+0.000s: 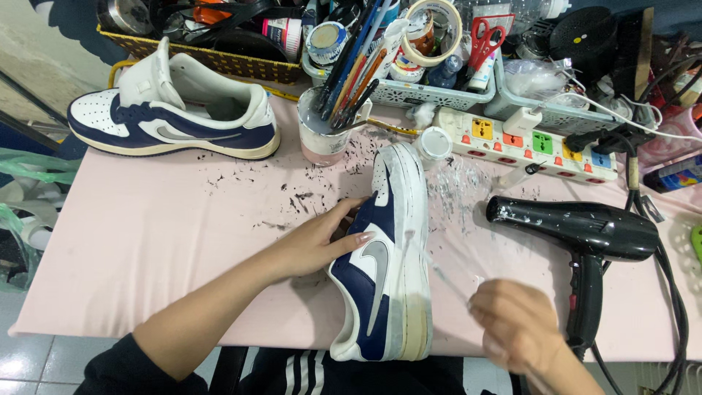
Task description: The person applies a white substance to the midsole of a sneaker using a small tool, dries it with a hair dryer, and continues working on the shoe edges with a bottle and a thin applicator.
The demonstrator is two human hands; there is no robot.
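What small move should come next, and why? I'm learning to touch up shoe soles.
Probably bring the brush in the right hand onto the sole edge of the shoe. The left hand steadies it on its side, and the tip is blurred right beside the pale, yellowed sole.

Bright even light, soft shadows, right hand [515,322] blurred by motion

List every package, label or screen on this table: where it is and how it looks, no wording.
No screens in view.
Small jar: in the white basket at the back, round, blue-rimmed lid with a pale label.
Pot: left of that jar, white with a red band.
Box: far right edge, blue and yellow, partly cut off.
Clear bottle: top right, lying down, white cap.
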